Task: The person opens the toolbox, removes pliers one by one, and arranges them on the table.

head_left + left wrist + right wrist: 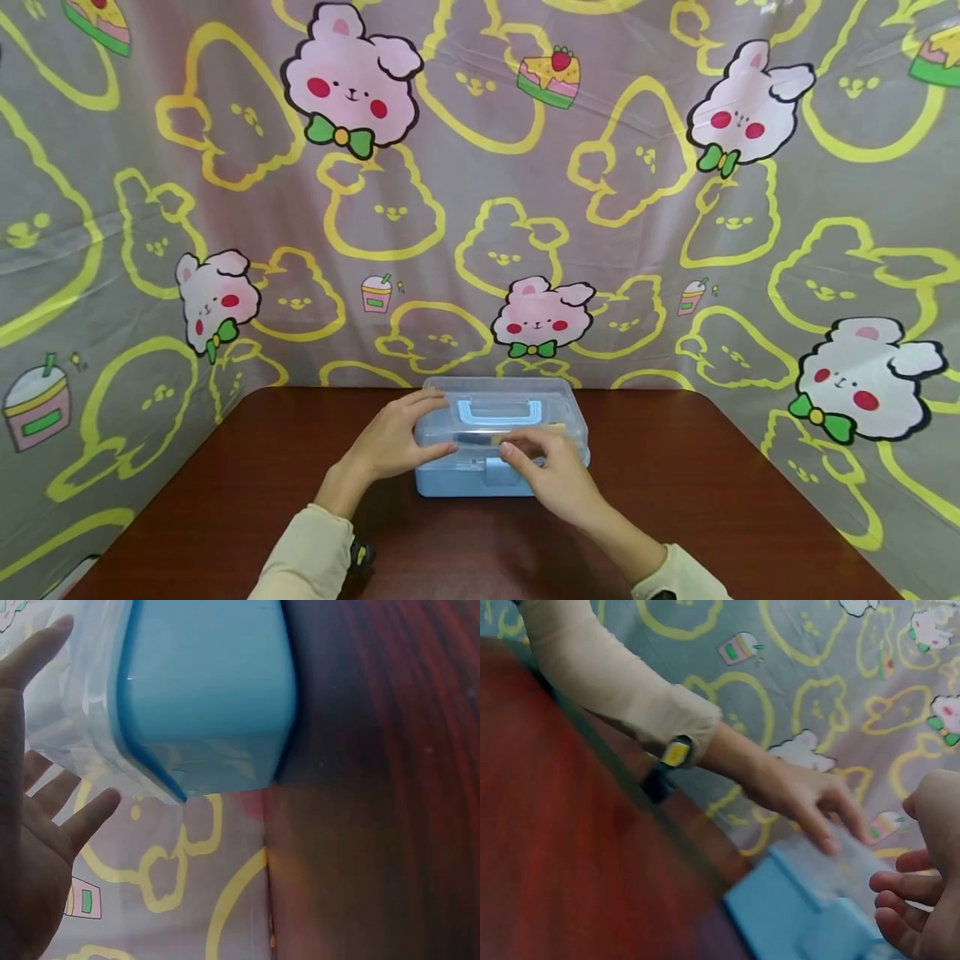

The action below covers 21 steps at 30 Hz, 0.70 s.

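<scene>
A storage box with a light blue base (450, 482) and a clear lid (442, 429) stands on the table, its lid down. On top is a pale blue carry handle (501, 419); a blue latch (501, 472) sits at the front. My left hand (386, 437) is at the lid's left end, fingers and thumb spread around the corner. The left wrist view shows those fingers (94, 817) straight beside the clear lid. Over the front right of the box, near the latch, my right hand (558, 479) has loosely bent fingers and holds nothing. Items inside show dimly through the lid.
The dark reddish-brown table (645, 492) spreads around the box. Behind and on both sides hangs a grey curtain (465, 183) with rabbit and cake prints. A dark wrist device with a yellow label (676, 754) is on the left wrist.
</scene>
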Each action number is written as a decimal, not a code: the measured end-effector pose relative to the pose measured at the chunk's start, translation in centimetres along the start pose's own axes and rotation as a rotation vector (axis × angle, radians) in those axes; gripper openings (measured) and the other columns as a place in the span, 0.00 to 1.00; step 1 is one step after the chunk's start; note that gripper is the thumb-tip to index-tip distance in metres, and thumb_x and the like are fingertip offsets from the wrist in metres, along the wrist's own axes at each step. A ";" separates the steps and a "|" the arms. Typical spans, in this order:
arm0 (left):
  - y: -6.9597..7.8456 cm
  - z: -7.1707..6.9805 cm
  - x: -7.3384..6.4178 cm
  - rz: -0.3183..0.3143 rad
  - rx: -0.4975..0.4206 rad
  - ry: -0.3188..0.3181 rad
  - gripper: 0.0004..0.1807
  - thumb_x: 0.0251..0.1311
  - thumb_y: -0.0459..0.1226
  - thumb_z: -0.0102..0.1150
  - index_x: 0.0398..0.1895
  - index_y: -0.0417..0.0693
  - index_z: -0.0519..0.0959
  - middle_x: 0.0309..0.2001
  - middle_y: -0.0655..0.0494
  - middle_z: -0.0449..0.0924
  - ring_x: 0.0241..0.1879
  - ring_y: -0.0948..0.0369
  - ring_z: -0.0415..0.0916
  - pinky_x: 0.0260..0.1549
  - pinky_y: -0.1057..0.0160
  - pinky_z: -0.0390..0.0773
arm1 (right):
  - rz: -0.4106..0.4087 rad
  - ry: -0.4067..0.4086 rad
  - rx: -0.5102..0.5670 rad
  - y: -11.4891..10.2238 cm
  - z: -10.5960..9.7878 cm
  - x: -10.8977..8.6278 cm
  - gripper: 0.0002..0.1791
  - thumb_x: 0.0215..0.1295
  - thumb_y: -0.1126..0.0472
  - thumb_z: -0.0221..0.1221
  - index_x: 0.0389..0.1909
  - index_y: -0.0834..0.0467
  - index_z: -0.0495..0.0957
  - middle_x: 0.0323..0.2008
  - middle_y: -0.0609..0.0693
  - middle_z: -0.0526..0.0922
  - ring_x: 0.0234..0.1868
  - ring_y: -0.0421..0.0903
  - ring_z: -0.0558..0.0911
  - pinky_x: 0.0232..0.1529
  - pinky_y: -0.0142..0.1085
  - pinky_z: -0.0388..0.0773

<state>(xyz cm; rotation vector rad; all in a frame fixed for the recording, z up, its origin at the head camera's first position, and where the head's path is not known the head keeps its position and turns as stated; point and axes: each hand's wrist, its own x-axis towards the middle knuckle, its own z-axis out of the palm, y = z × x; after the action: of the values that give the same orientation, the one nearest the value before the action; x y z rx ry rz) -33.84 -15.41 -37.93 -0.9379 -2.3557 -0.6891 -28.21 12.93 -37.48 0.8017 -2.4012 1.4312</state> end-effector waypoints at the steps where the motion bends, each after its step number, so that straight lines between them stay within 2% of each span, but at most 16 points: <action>1: 0.0 0.0 0.0 0.007 -0.005 0.002 0.37 0.54 0.56 0.77 0.61 0.43 0.82 0.64 0.47 0.78 0.67 0.48 0.72 0.60 0.45 0.73 | 0.061 -0.028 0.064 0.1 0.4 -0.1 0.16 0.76 0.52 0.61 0.50 0.61 0.85 0.37 0.50 0.89 0.39 0.46 0.83 0.33 0.40 0.80; 4: -0.1 0.0 0.1 0.019 -0.020 0.003 0.36 0.53 0.55 0.78 0.59 0.42 0.83 0.63 0.46 0.79 0.67 0.48 0.72 0.61 0.45 0.73 | 0.246 -0.097 0.237 0.4 1.3 -0.2 0.19 0.78 0.51 0.58 0.52 0.64 0.84 0.39 0.57 0.89 0.40 0.49 0.82 0.30 0.39 0.78; 7: -0.2 0.0 0.1 0.010 -0.032 -0.001 0.36 0.53 0.55 0.78 0.60 0.42 0.83 0.63 0.46 0.79 0.67 0.48 0.71 0.61 0.45 0.72 | 0.382 -0.151 0.337 1.0 1.9 -0.3 0.24 0.79 0.47 0.56 0.53 0.66 0.83 0.41 0.57 0.89 0.40 0.47 0.81 0.31 0.37 0.76; 15: -0.4 0.1 0.0 -0.015 -0.056 -0.013 0.34 0.53 0.54 0.79 0.58 0.43 0.84 0.64 0.46 0.78 0.67 0.48 0.71 0.61 0.44 0.72 | 0.644 -0.215 0.569 2.5 2.7 -1.1 0.35 0.74 0.35 0.56 0.47 0.66 0.85 0.39 0.53 0.89 0.34 0.43 0.84 0.30 0.33 0.77; 18: -0.4 0.1 0.0 -0.009 -0.065 -0.006 0.32 0.53 0.53 0.79 0.56 0.44 0.85 0.63 0.46 0.78 0.67 0.48 0.71 0.61 0.44 0.73 | 0.731 -0.211 0.619 3.0 3.0 -1.5 0.41 0.69 0.29 0.57 0.49 0.68 0.84 0.39 0.54 0.89 0.32 0.41 0.85 0.29 0.32 0.78; 21: -0.3 0.2 0.0 -0.007 -0.072 -0.002 0.32 0.53 0.53 0.79 0.56 0.44 0.85 0.63 0.47 0.78 0.67 0.48 0.71 0.61 0.44 0.73 | 0.778 -0.182 0.651 3.4 3.3 -1.9 0.47 0.66 0.26 0.58 0.55 0.71 0.79 0.39 0.55 0.89 0.33 0.42 0.87 0.30 0.31 0.78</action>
<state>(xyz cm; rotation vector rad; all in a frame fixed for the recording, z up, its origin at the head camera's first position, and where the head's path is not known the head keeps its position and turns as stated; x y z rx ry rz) -34.09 -15.50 -38.15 -0.9614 -2.3507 -0.7812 -28.33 11.92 -42.48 0.0454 -2.5097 2.6088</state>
